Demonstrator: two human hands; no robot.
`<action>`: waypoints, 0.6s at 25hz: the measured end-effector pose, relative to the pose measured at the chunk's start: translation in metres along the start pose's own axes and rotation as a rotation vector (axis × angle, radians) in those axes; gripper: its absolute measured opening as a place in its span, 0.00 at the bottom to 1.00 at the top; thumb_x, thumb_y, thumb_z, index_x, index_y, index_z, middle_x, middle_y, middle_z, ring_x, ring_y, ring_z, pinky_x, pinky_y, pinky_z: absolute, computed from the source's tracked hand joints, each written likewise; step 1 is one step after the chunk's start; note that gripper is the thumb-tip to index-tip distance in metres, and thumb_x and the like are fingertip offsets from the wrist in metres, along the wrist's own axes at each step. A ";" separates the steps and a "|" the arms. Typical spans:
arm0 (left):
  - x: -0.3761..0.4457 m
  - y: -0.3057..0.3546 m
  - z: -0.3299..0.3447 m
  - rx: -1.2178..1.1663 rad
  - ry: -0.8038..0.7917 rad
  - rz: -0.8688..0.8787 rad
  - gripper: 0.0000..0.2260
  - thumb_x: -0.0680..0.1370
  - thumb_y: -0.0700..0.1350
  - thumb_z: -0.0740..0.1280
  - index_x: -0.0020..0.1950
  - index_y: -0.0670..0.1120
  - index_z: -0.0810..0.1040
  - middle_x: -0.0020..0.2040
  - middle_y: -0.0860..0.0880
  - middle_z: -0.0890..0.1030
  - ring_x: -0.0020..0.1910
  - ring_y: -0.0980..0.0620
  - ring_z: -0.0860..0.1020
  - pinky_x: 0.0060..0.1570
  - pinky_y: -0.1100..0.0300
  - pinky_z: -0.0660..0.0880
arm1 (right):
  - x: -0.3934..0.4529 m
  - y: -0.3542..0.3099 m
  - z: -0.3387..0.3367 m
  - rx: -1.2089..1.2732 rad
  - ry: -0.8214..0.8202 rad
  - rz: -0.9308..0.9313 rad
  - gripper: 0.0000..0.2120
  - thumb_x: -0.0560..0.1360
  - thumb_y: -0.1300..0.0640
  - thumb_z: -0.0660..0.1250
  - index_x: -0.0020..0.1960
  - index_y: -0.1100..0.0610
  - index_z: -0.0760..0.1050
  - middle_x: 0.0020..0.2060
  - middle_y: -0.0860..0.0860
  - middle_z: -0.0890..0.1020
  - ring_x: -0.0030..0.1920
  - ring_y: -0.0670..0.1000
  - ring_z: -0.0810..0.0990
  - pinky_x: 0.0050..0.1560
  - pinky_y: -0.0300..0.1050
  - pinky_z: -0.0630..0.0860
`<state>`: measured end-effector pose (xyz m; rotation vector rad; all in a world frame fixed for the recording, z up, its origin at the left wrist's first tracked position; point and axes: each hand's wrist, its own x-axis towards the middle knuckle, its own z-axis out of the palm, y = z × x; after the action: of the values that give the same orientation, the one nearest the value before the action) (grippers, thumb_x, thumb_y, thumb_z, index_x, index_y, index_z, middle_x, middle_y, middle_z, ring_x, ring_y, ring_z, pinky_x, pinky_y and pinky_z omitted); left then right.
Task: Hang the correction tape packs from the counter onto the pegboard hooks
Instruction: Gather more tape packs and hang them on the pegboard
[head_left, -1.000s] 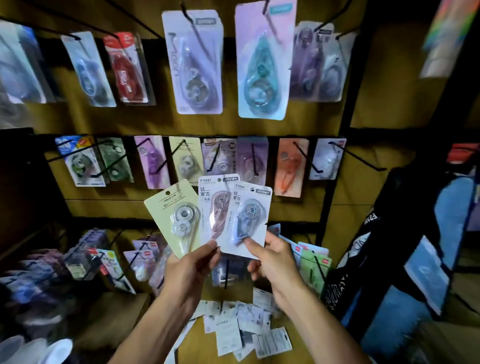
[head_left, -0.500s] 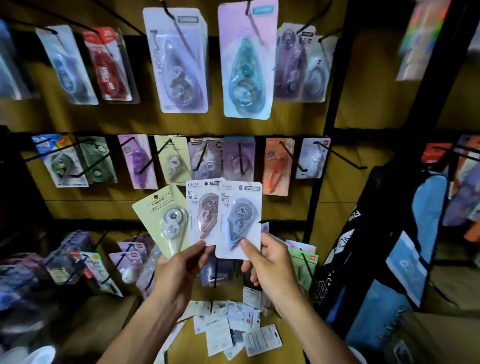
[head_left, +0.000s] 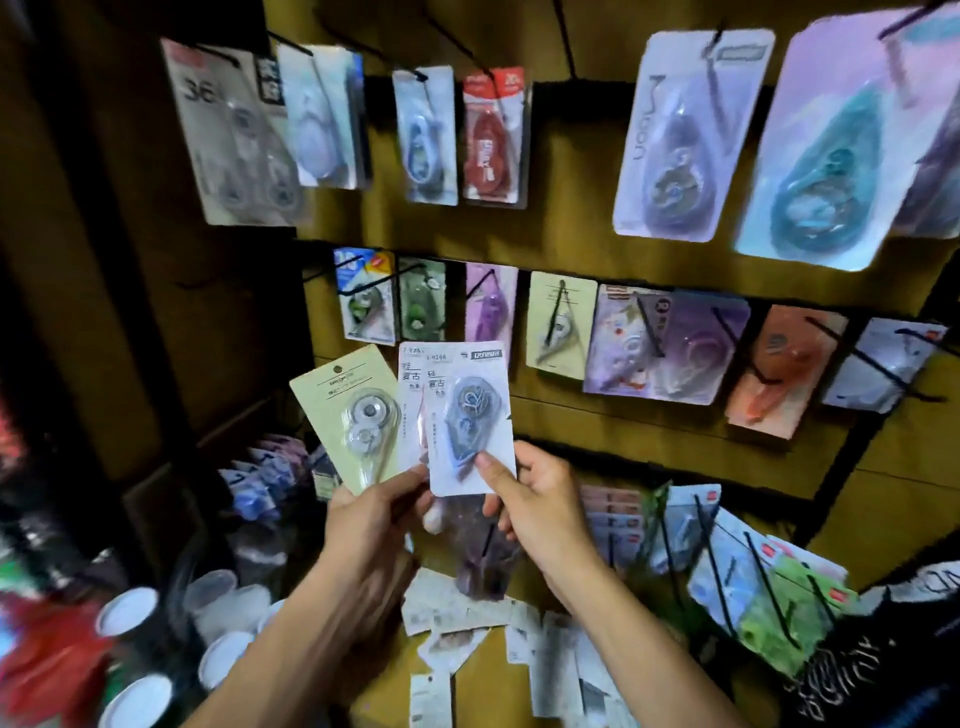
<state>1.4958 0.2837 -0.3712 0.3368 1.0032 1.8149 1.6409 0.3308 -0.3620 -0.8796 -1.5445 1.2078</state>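
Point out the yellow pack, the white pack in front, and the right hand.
yellow pack (head_left: 345, 410): head view, card face beside the blister.
white pack (head_left: 470, 415): head view, blister over the grey dispenser.
right hand (head_left: 540, 506): head view, back of the hand.

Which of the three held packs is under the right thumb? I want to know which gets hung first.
The white pack with the blue tape, frontmost of the fan; the right hand pinches its lower edge.

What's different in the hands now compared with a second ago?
The white blue-tape pack has slid left over the white pack behind it, hiding most of it. The camera has swung left, so the display sits further right in view. Unchanged: the left hand holds the pale yellow pack, the right hand pinches the front pack, nothing hung or released.
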 end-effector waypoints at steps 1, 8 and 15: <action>0.003 0.012 -0.014 0.005 0.039 0.029 0.13 0.73 0.30 0.69 0.58 0.34 0.80 0.47 0.41 0.86 0.35 0.48 0.84 0.34 0.61 0.80 | 0.007 -0.002 0.018 -0.002 -0.014 0.009 0.07 0.78 0.57 0.67 0.44 0.60 0.78 0.23 0.49 0.75 0.19 0.41 0.68 0.20 0.34 0.64; 0.026 0.094 -0.104 0.067 0.207 0.131 0.10 0.73 0.32 0.71 0.54 0.33 0.79 0.40 0.38 0.84 0.31 0.50 0.83 0.28 0.60 0.79 | 0.053 -0.018 0.132 0.002 -0.117 -0.004 0.10 0.77 0.55 0.69 0.40 0.59 0.78 0.24 0.51 0.76 0.20 0.43 0.67 0.20 0.34 0.64; 0.062 0.136 -0.140 0.071 0.297 0.265 0.10 0.72 0.29 0.71 0.51 0.27 0.78 0.35 0.36 0.84 0.32 0.46 0.84 0.31 0.64 0.80 | 0.103 -0.032 0.218 -0.110 -0.179 -0.054 0.09 0.77 0.52 0.68 0.42 0.55 0.80 0.26 0.51 0.79 0.22 0.43 0.71 0.27 0.40 0.67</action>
<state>1.2943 0.2471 -0.3666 0.2571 1.2795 2.1145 1.4026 0.3564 -0.3188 -0.8126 -1.7816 1.1989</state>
